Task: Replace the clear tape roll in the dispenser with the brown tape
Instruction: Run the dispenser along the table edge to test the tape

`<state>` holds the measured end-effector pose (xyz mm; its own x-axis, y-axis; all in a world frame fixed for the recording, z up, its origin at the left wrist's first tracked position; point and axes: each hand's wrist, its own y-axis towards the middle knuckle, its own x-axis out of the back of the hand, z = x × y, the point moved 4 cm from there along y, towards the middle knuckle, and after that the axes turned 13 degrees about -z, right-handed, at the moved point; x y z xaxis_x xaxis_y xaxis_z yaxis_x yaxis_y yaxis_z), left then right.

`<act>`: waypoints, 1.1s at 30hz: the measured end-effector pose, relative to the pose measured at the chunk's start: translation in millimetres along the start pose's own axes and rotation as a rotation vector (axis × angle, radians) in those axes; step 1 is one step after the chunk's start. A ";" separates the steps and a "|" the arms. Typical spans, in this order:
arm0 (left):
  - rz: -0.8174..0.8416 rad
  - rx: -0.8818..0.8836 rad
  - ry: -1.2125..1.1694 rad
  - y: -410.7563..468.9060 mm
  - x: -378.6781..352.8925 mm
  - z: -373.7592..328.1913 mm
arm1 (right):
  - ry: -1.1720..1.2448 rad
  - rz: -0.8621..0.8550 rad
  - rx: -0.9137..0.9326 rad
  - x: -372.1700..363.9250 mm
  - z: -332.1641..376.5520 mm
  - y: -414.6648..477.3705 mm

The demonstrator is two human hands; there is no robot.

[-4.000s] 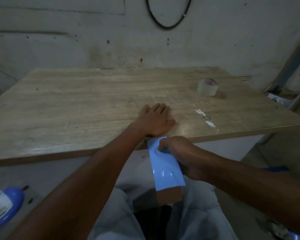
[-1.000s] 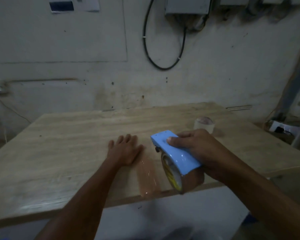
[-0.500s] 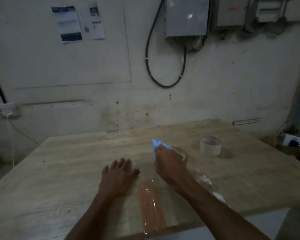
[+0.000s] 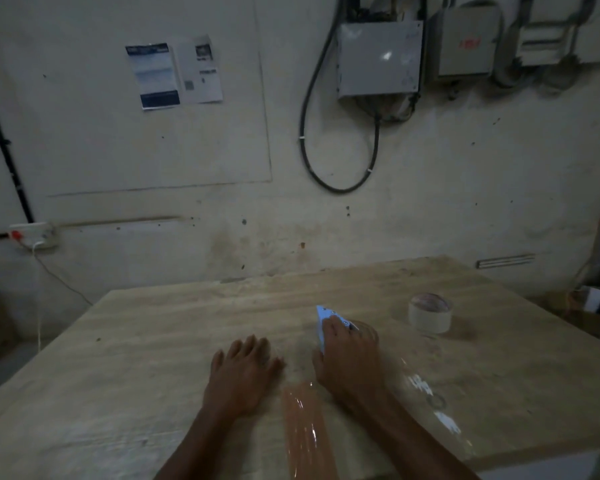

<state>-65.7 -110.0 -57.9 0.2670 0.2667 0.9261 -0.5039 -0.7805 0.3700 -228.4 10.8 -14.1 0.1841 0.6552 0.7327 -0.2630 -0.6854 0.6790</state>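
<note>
Two hands worked a pale wooden table (image 4: 153,358), testing brown tape.
The right hand (image 4: 347,362), clamped on the blue dispenser (image 4: 323,318), needed steady downward pressure; left hand (image 4: 243,368) lay flat, fingers together; the clear tape roll (image 4: 429,312) stood well apart.

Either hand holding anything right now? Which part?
Right hand grips the blue tape dispenser over its top, on the table. Left hand lies flat, empty.

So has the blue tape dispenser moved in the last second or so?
Yes. The blue tape dispenser, in the right hand, went from the table's near edge farther onto the table, closer to the loose tape roll.
</note>
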 end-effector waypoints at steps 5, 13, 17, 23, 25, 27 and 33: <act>-0.015 -0.041 0.028 -1.9 4.0 -2.1 | 0.085 -0.116 -0.011 14.7 -25.7 -22.3; -0.013 -0.014 0.011 -3.6 5.3 -2.9 | 0.156 -0.122 -0.045 6.8 -31.8 -25.8; -0.022 0.016 -0.014 -4.2 8.1 -3.7 | 0.159 -0.122 -0.038 4.6 -31.9 -24.3; -0.010 0.018 -0.012 -4.0 8.2 -3.7 | 0.144 -0.131 -0.025 1.6 -32.4 -22.2; -0.006 0.010 0.000 -4.1 7.5 -3.6 | 0.154 -0.116 -0.025 -0.3 -32.5 -21.6; -0.003 0.009 -0.007 -4.1 6.1 -2.9 | 0.155 -0.109 -0.025 -2.3 -33.5 -21.6; -0.007 0.037 -0.040 -5.5 8.1 -3.3 | 0.136 -0.104 -0.037 -7.1 -35.1 -22.0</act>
<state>-63.4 -101.6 -52.1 0.3032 0.2505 0.9194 -0.4715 -0.7990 0.3732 -257.2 32.5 -35.8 0.0833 0.7605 0.6440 -0.2846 -0.6011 0.7467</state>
